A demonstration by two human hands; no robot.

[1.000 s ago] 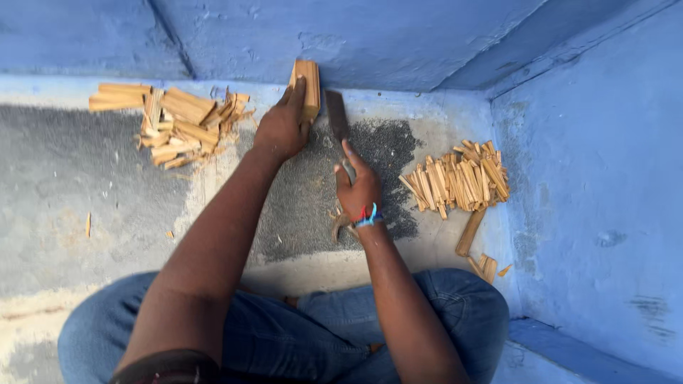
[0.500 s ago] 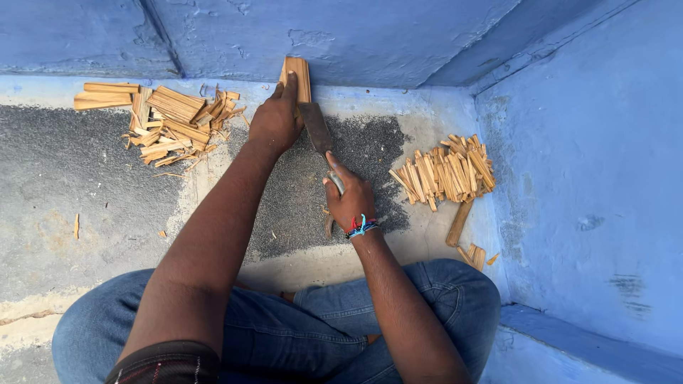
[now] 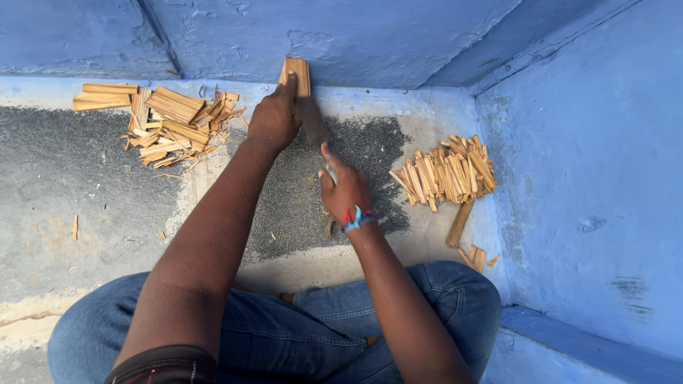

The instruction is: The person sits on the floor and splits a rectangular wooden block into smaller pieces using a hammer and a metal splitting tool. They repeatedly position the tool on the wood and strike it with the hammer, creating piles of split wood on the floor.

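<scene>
A: Against the blue wall [image 3: 398, 35], item one: wood block [image 3: 297, 73], upright, steadied by the left hand [image 3: 274, 121], fingers clamped on its near face.

B: Item two?

A: Blade [image 3: 311, 124], dark, gripped shut in the right hand [image 3: 346, 190]. A second ago it stood off to the right of the block; now it lies across the block's lower edge, probably biting in, though motion blur hides the contact.

B: Stock?

A: Rough offcuts [image 3: 167, 121] left of the block; split sticks [image 3: 445, 172] right of it. Neither pile has changed, so this stroke has freed nothing yet.
</scene>
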